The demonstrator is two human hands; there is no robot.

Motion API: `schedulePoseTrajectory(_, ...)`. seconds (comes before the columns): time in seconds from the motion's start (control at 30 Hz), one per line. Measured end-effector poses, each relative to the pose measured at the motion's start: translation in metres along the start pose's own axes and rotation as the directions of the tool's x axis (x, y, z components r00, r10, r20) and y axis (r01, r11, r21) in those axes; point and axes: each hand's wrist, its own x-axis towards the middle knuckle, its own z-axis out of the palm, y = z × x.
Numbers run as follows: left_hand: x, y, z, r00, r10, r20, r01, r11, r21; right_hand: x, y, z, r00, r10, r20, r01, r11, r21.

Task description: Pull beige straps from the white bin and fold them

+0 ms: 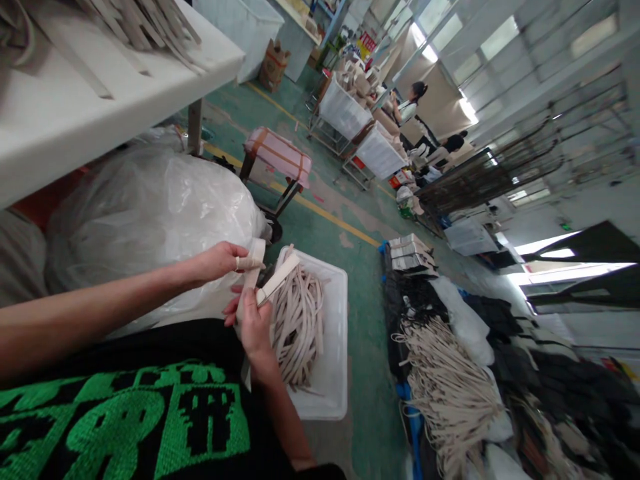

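Green floor (364, 320) is seen to the right. Pale strips (283, 275) are pinched by left hand (223, 261) and right hand (256, 323); twisting could be caused by uneven pulling.

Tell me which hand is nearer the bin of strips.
Right: the right hand is close beside the bin of strips; the left hand is farther out to its left.

Left forearm (125, 297) bare, stretched along black shirt (125, 413), left hand (223, 261) pinching just beyond it, one finger (244, 264) wrapped; right forearm (277, 393) bare, angled past shirt edge, right hand (256, 323) curled in grip near left, thumb (249, 300) uppermost
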Motion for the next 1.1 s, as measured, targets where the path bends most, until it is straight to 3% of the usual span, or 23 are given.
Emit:
schedulePoseTrajectory(0.07,0.003,0.005,-0.003,0.999,0.029,-0.031,-0.027,0.996,0.088,-0.002,0.007,0.003,0.998,0.051,0.038,-0.051,0.999,0.013)
schedulePoseTrajectory(0.17,-0.001,-0.001,-0.002,0.998,-0.013,0.067,0.001,0.985,0.173,0.002,0.013,0.005,0.998,0.06,-0.025,-0.06,0.998,0.022)
schedulePoseTrajectory(0.27,-0.007,-0.01,0.001,0.979,-0.091,0.181,0.063,0.986,0.156,0.008,0.012,0.005,0.998,0.007,-0.068,-0.006,1.0,0.006)
schedulePoseTrajectory(0.47,-0.001,-0.001,-0.019,0.997,0.052,-0.057,-0.041,0.982,0.186,-0.007,0.025,0.015,0.99,0.105,0.094,-0.101,0.994,-0.053)
schedulePoseTrajectory(0.57,-0.007,-0.01,-0.021,0.996,-0.021,0.082,0.002,0.975,0.221,-0.003,0.024,0.018,0.996,0.085,0.013,-0.085,0.995,-0.046)
schedulePoseTrajectory(0.67,-0.013,-0.018,-0.018,0.968,-0.106,0.228,0.057,0.975,0.214,0.006,0.016,0.019,1.0,0.015,-0.027,-0.015,1.0,-0.016)
schedulePoseTrajectory(0.87,-0.007,-0.003,-0.034,0.999,0.025,-0.042,-0.013,0.965,0.263,-0.006,0.028,0.022,0.984,0.109,0.142,-0.098,0.992,-0.085)
schedulePoseTrajectory(1.03,-0.016,-0.019,-0.027,0.975,-0.134,0.177,0.079,0.955,0.285,0.004,0.022,0.021,0.999,0.04,0.012,-0.039,0.998,-0.052)
schedulePoseTrajectory(1.1,-0.017,-0.023,-0.027,0.975,-0.132,0.177,0.081,0.961,0.265,0.007,0.019,0.02,1.0,0.008,0.019,-0.008,1.0,-0.03)
